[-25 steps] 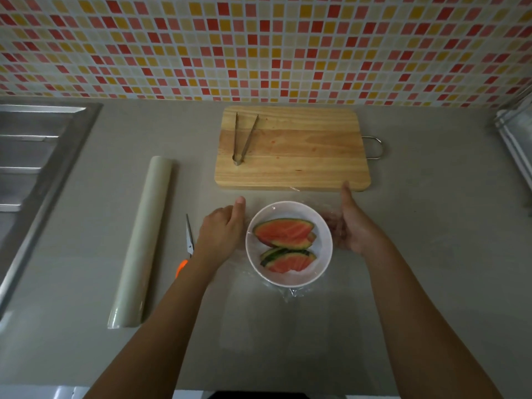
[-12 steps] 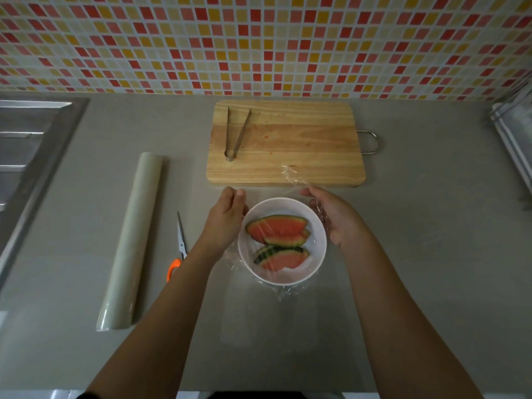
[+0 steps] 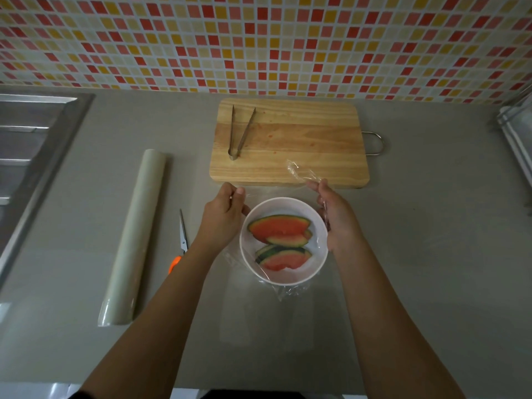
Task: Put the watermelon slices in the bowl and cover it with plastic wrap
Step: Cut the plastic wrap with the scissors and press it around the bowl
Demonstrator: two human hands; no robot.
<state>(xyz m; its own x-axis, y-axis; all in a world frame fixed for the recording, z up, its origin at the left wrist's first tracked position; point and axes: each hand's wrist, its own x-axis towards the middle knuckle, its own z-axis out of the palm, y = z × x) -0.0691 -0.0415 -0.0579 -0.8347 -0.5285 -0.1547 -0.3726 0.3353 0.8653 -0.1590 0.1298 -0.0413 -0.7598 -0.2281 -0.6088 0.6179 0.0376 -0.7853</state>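
A white bowl (image 3: 316,214) stands on the grey counter and holds two watermelon slices (image 3: 278,229), red flesh up. A clear sheet of plastic wrap (image 3: 299,174) lies under and around the bowl, its far edge lifted above the rim. My left hand (image 3: 223,214) is at the bowl's left side and pinches the wrap's far left edge. At the bowl's right side, my right hand (image 3: 335,214) pinches the far right corner, which sticks up crumpled in front of the cutting board. More wrap bunches at the bowl's near side.
A wooden cutting board (image 3: 302,145) with metal tongs (image 3: 240,133) lies behind the bowl. The plastic wrap roll (image 3: 135,234) lies to the left, with orange-handled scissors (image 3: 181,240) beside it. A steel sink (image 3: 28,156) is far left, a rack (image 3: 515,131) far right.
Both hands left the bowl's sides, took hold of the wrap's far edge and lifted it. The right corner now stands up over the board's front edge.
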